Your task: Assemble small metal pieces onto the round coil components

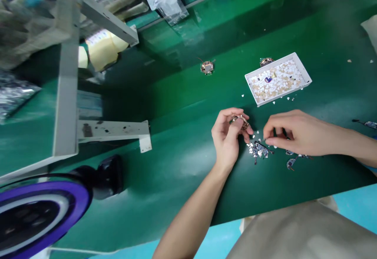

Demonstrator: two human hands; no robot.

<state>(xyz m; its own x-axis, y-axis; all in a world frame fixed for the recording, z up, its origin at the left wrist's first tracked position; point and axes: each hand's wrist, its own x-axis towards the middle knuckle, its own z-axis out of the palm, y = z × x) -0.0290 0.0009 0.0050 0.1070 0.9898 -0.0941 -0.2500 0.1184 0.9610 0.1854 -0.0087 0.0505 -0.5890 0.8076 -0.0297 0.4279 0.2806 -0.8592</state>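
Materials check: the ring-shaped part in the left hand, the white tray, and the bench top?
Ring part in the left hand: looks like coppery metal, shiny glints; blurred, so unsure. White tray: probably matte plastic, thin rigid walls. Bench top: green mat, likely rubber or vinyl, soft sheen.

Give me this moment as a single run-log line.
left hand: pinches small copper coil | right hand: fingertips on pile of small parts | white tray behind | green table

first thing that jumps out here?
The two hands at centre: the left hand pinches a small copper coil ring, the right hand reaches into a pile of tiny parts on the green mat. Behind them sits a white tray of pale chips.
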